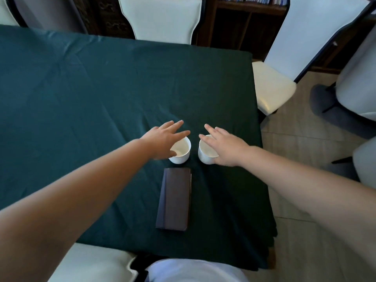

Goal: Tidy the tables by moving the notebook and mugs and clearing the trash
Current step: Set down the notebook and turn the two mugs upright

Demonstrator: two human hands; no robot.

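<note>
Two white mugs stand side by side on the dark green tablecloth (81, 98). My left hand (162, 140) hovers over the left mug (183, 152), fingers spread, thumb near its rim. My right hand (223, 147) lies over the right mug (204, 154), fingers apart, thumb low by the mug's side. Neither hand is closed around its mug. A dark closed notebook (175, 199) lies flat just in front of the mugs, lengthwise toward me.
White chairs stand around the table: one at the far side (160, 19), one at the right (272, 86), one under me (91, 263). A dark wooden bookshelf (244, 21) stands behind. Tiled floor (305, 231) runs along the right, where more chairs (356, 94) stand.
</note>
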